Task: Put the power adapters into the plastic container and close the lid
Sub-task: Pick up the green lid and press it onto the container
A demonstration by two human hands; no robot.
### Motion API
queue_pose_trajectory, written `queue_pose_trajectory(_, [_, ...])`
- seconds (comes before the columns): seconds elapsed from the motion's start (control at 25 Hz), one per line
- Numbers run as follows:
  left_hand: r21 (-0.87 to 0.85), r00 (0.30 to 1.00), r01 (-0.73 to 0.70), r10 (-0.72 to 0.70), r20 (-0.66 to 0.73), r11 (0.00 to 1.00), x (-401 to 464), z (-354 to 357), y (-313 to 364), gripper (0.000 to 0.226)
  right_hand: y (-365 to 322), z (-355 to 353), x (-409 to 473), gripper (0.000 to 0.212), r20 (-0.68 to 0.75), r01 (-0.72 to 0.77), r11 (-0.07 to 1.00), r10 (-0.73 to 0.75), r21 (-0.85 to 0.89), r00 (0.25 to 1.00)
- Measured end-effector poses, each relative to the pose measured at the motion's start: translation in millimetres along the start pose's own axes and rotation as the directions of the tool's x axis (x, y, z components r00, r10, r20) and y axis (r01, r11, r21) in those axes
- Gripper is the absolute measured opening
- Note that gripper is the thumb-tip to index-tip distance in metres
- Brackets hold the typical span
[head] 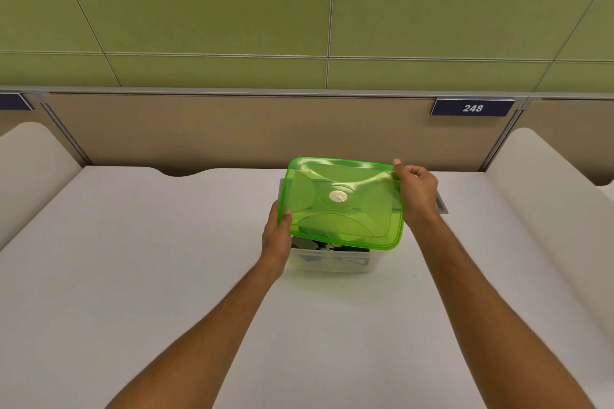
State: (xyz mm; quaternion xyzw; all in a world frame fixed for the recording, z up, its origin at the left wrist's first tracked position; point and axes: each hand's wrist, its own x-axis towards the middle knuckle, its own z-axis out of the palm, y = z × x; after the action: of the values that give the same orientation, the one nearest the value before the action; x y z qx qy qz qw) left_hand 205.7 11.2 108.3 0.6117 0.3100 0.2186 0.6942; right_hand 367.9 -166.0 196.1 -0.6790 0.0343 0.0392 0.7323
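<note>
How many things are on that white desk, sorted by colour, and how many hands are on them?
Green: 1, the translucent lid, held above the box by the left hand and right hand.
Clear: 1, the plastic container.
Dark: the power adapters inside; too hidden to count.
Hands: 2.
Total: 2 countable things, plus the adapters.

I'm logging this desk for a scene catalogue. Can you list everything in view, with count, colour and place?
lid: one, translucent green, held tilted over the container
plastic container: one, clear, mid-desk, below the lid
power adapters: dark, inside the container; count unclear
desk: one, white
cable slot: one, grey, behind the right hand
number plate: one, dark blue, reads 248, on the partition
left hand: grips the lid's near left edge
right hand: grips the lid's far right corner
</note>
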Motion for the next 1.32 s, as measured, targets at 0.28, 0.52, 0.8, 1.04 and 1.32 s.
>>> queue_pose_trajectory(0.28, [0.226,0.996,0.071,-0.057,-0.067,0.972,7,-5,-35,0.040,57,6,25,0.037,0.219,-0.016,0.962,0.077,-0.271,0.973])
queue_pose_trajectory(0.52, [0.298,0.997,0.068,-0.052,-0.060,0.952,5,0,-47,0.044,90,1,37,0.036,0.303,0.120,0.833,0.058,-0.540,0.951])
queue_pose_trajectory(0.8, [0.372,0.999,-0.045,0.049,-0.002,0.927,3,-5,-46,0.041,112,4,32,0.048,0.218,0.111,0.613,0.103,-0.782,0.970])
queue_pose_trajectory(1.04, [0.462,0.990,0.082,-0.017,-0.142,0.883,4,-5,-47,0.034,115,-3,25,0.079,0.082,-0.014,0.436,0.201,-0.900,0.976])
queue_pose_trajectory(1.32, [-0.047,0.920,0.354,-0.357,-0.163,0.934,6,-7,-38,0.036,120,-3,8,0.077,-0.049,-0.136,0.449,0.201,-0.883,0.978])
